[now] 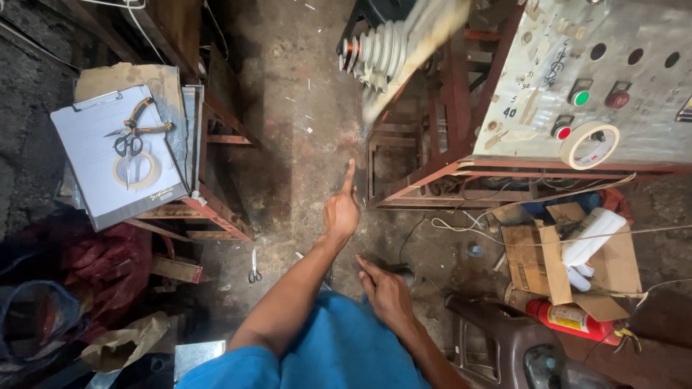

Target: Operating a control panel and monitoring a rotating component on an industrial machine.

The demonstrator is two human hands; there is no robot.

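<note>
Blue-clad knee (339,346) nearest; right hand (386,292) open, empty, low; left hand (342,210) empty, index finger out toward the blurred ribbed coil (386,47), which looks moving and could snag it.

Left arm stretched forward and up the frame, bare forearm, blue sleeve at the shoulder. Left hand (341,211) seen from the back, index finger pointing straight ahead, other fingers curled in, holding nothing. Right arm bent, lower in the frame, forearm coming in from bottom right. Right hand (386,292) back up, fingers loosely together and pointing up-left, low by the knee, empty. Hands apart, not touching.
</note>
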